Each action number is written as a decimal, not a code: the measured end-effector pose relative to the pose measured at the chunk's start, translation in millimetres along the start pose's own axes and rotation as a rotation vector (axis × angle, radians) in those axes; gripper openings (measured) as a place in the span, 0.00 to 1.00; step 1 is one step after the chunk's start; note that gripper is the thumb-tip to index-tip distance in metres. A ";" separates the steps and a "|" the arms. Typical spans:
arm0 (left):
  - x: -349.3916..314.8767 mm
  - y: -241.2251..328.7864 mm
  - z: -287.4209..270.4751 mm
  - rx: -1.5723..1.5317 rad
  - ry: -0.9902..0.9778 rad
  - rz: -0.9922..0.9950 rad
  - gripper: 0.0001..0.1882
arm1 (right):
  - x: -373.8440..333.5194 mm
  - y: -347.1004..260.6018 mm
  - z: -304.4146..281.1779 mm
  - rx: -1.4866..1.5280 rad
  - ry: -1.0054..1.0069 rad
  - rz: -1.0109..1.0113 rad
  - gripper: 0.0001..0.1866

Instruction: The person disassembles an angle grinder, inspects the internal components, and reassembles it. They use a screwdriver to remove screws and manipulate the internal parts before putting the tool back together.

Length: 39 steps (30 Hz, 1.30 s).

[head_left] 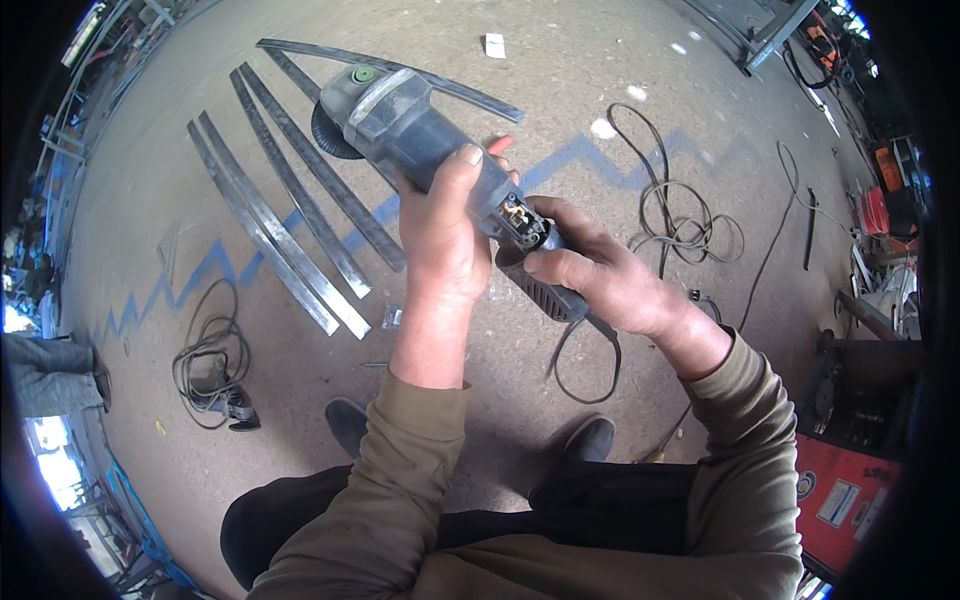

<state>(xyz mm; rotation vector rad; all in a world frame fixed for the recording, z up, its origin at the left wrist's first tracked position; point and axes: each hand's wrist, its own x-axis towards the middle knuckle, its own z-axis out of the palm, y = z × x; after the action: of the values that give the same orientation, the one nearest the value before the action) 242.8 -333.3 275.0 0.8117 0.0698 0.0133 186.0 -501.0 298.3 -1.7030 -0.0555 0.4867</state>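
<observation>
I hold a large dark angle grinder (pixel 425 125) in the air, its head tilted to the upper left. A dark wheel (pixel 332 132) with a rough rim sits under its head. My left hand (pixel 440 225) is wrapped round the body, thumb on top. My right hand (pixel 605 265) pinches the rear end between thumb and fingers. Between the hands the housing is uncovered, showing wiring and metal contacts (pixel 518 215). A black slotted rear cover (pixel 545 288) sits loose at that end, below my right fingers. How firmly they hold it is partly hidden.
Several flat metal strips (pixel 270 235) lie on the concrete floor ahead and left. A smaller corded power tool (pixel 238 408) lies at left. Coiled cable (pixel 665 215) spreads at right, near a red cabinet (pixel 840 500). At the left edge stands another person's leg (pixel 50 375).
</observation>
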 end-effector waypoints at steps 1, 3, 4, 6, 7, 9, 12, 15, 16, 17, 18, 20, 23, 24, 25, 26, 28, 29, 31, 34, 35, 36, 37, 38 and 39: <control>-0.2 -0.4 -0.2 0.006 -0.008 -0.003 0.24 | 0.9 0.0 1.8 0.025 -0.003 -0.007 0.35; -0.4 -1.4 -0.4 0.004 -0.025 -0.005 0.24 | 3.6 -1.7 2.6 0.122 0.002 0.057 0.33; -0.4 -1.7 -0.4 0.002 -0.034 -0.005 0.24 | 4.6 -2.8 2.9 0.173 0.001 0.078 0.32; -0.7 -2.2 -0.1 0.012 -0.037 0.000 0.24 | 4.9 -4.7 4.9 0.187 0.017 0.082 0.31; -0.9 -2.2 0.1 0.017 -0.038 0.003 0.24 | 4.8 -5.7 5.6 0.200 0.023 0.077 0.31; -1.3 -1.9 0.7 0.020 -0.042 0.002 0.26 | 4.3 -6.7 6.3 0.222 0.033 0.078 0.31; -2.2 -1.4 1.6 0.032 -0.049 0.007 0.27 | 4.4 -5.2 7.6 0.238 0.030 0.057 0.32; -3.1 -1.9 2.4 0.040 -0.052 0.014 0.28 | 5.7 0.2 10.5 0.224 0.056 0.003 0.32; -3.5 -2.3 2.7 0.041 -0.052 0.016 0.28 | 6.2 2.5 11.7 0.213 0.065 -0.024 0.32; -4.0 -2.8 3.0 0.035 -0.041 0.013 0.28 | 6.6 4.7 13.0 0.213 0.069 -0.027 0.32; -4.8 -3.3 3.2 0.030 -0.030 0.010 0.28 | 7.0 6.8 14.3 0.212 0.067 -0.036 0.33; -4.9 -3.6 3.3 0.018 -0.019 -0.005 0.27 | 7.0 9.8 16.3 0.208 0.076 -0.042 0.34; -3.3 -3.2 2.0 -0.004 -0.016 -0.042 0.26 | 5.9 11.1 17.7 0.212 0.089 -0.036 0.36; -2.5 -2.4 0.8 -0.011 -0.018 -0.056 0.25 | 5.4 10.7 17.6 0.220 0.083 -0.040 0.37; -1.7 -1.7 -0.6 -0.021 -0.025 -0.064 0.24 | 4.8 10.0 17.2 0.227 0.072 -0.037 0.38; -1.2 -0.9 -2.4 -0.022 -0.039 -0.090 0.23 | 3.2 8.8 15.4 0.180 0.055 -0.040 0.39; 0.1 0.1 -5.9 -0.034 -0.081 -0.127 0.22 | -0.8 6.1 11.3 0.089 0.022 -0.021 0.43; 0.6 0.2 -7.6 -0.048 -0.081 -0.142 0.23 | -2.4 5.2 10.4 0.043 0.016 -0.053 0.45; 1.8 -0.4 -10.3 -0.083 -0.092 -0.166 0.23 | -5.5 4.0 9.7 -0.039 0.018 -0.099 0.48; 2.6 -1.3 -13.3 -0.108 -0.096 -0.170 0.24 | -9.7 3.2 9.4 -0.057 0.009 -0.061 0.51; 2.9 -1.5 -14.0 -0.113 -0.095 -0.166 0.24 | -11.0 3.1 9.6 -0.089 0.019 -0.072 0.51; 3.1 -1.7 -14.4 -0.119 -0.102 -0.158 0.24 | -12.5 3.1 9.7 -0.099 0.007 -0.062 0.50; 3.4 -1.5 -14.8 -0.125 -0.109 -0.150 0.24 | -14.1 3.0 9.9 -0.106 -0.004 -0.053 0.49; 3.6 -1.0 -15.3 -0.135 -0.121 -0.141 0.25 | -15.3 2.8 9.7 -0.113 -0.016 -0.045 0.49; 4.0 -0.1 -16.0 -0.124 -0.123 -0.140 0.25 | -16.2 2.5 9.0 -0.120 -0.033 0.009 0.48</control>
<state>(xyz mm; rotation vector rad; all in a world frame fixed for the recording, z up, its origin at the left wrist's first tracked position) 245.7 -321.6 263.8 0.6811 0.0089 -0.1632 167.6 -498.1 299.6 -1.8132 -0.1028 0.5268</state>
